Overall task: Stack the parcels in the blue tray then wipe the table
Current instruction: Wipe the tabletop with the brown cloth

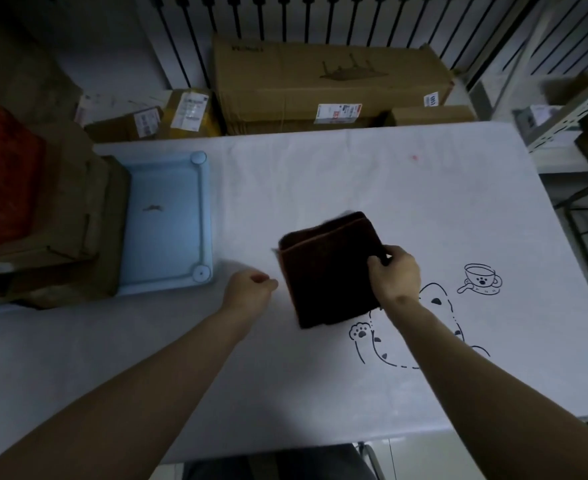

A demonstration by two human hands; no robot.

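A folded dark brown cloth (327, 268) lies in the middle of the white table (354, 181). My right hand (394, 275) grips the cloth's right edge, thumb and fingers curled round it. My left hand (249, 292) is just left of the cloth, loosely curled, holding nothing and not touching it. The blue tray (168, 220) stands at the table's left side. Brown cardboard parcels (60, 230) are stacked over the tray's left part; its right part shows bare blue floor.
More cardboard boxes (327, 84) with labels stand on the floor behind the table. A red box (1, 168) sits at the far left. A metal shelf (569, 123) stands at the right. Cat and cup drawings (481, 278) mark the tablecloth.
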